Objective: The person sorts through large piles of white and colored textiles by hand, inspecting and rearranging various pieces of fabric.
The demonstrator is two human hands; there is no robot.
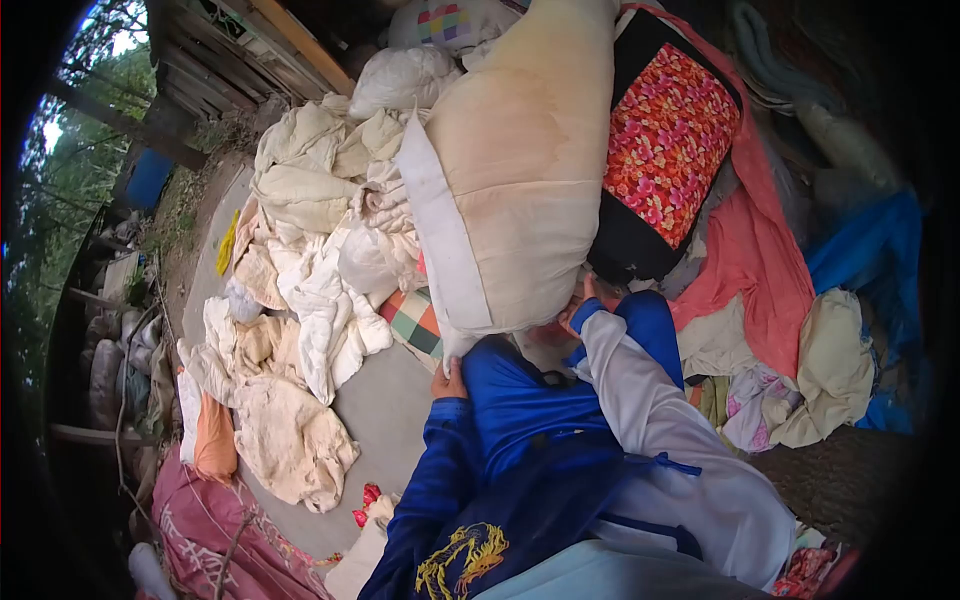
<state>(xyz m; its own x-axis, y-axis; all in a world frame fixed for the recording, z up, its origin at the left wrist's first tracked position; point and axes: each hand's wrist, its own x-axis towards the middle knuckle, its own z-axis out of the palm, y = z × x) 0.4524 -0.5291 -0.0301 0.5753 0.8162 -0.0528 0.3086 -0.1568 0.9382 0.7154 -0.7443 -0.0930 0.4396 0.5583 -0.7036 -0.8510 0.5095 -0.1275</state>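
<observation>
A large, plump cream pillow (530, 180) with a stained cover and a white band along its left edge stands tilted in front of my knees. My left hand (449, 381) is closed on its lower left corner, where the white cloth hangs down. At the lower right edge of the pillow is my right hand (578, 304), its fingers closed against the cloth and partly hidden. Right beside the pillow leans a black cushion (665, 145) with a red floral panel.
Crumpled cream and white cloths (320, 290) lie over the grey floor (375, 435) on the left. A checked cloth (412, 320) is near the pillow's base. Pink fabric (745, 260) and a blue sheet (875, 255) are heaped at right. A maroon sack (215, 530) lies lower left.
</observation>
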